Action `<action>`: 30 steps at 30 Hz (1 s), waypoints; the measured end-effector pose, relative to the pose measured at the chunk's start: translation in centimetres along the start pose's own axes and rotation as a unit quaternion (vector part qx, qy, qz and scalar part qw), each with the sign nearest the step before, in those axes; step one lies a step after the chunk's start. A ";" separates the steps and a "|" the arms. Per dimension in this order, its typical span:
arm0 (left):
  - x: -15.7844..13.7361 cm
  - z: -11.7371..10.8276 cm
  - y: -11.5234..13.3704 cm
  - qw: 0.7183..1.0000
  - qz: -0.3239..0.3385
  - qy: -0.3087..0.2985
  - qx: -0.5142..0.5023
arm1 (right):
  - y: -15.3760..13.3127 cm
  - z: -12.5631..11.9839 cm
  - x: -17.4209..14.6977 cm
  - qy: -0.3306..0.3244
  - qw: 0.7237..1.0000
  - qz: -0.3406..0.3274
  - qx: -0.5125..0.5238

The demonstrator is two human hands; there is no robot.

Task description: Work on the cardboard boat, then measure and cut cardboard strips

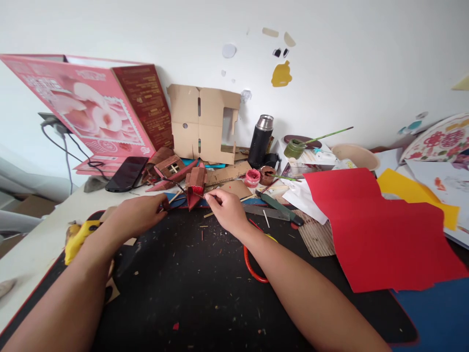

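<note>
1. Left forearm [80,278] comes in from my 7 o'clock, and the left hand [137,212] sits around 11, back up, fingers curled down, pointing roughly 2.
2. Right forearm [293,278] slants in from 5, so the right hand [227,210] lands near 12, thumb and index pinched, aimed about 10.

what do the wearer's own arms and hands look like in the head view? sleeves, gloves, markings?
Left hand and right hand are both ungloved. No sleeve shows on the left forearm or right forearm. No watch, bracelet, cable or marking is visible on either. Some fingers are hidden, so rings can't be ruled out.
</note>
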State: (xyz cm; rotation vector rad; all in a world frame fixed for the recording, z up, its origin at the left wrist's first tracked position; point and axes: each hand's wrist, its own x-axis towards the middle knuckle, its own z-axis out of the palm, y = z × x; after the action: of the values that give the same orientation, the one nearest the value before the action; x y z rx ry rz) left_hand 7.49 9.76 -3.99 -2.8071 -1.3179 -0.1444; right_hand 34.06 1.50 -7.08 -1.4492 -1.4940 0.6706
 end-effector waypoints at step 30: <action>2.0 0.4 6.7 0.984 0.077 0.021 -0.161 | 1.7 0.3 1.0 0.094 0.979 0.034 0.176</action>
State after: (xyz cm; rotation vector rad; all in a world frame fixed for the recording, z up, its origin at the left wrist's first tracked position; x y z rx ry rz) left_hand 13.96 7.06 -4.18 -3.1368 -1.1550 -0.4470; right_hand 34.75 2.82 -8.47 -1.2549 -1.1192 0.7750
